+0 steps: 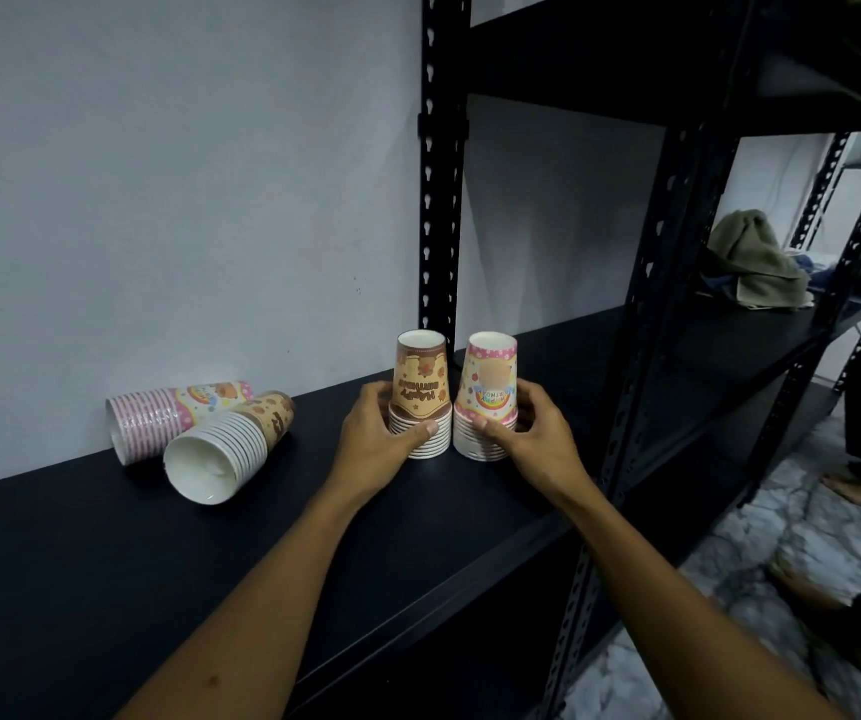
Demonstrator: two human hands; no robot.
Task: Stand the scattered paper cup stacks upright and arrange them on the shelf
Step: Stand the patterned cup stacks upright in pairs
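Two paper cup stacks stand rim-down, side by side, on the black shelf [106,553]. My left hand [373,444] grips the lower rims of the brown stack [421,387]. The pink stack [488,387] on its right is held low by my right hand [534,433]. Further left, two more stacks lie on their sides against the wall: a pink stack [178,415] behind and a brown stack [230,449] in front, its open mouth facing me.
A black perforated upright [438,163] rises right behind the standing stacks, another post [641,356] just to their right. Folded cloth [753,267] lies on the shelf section further right. A shelf board [599,54] hangs overhead. Marbled floor [729,589] shows below right.
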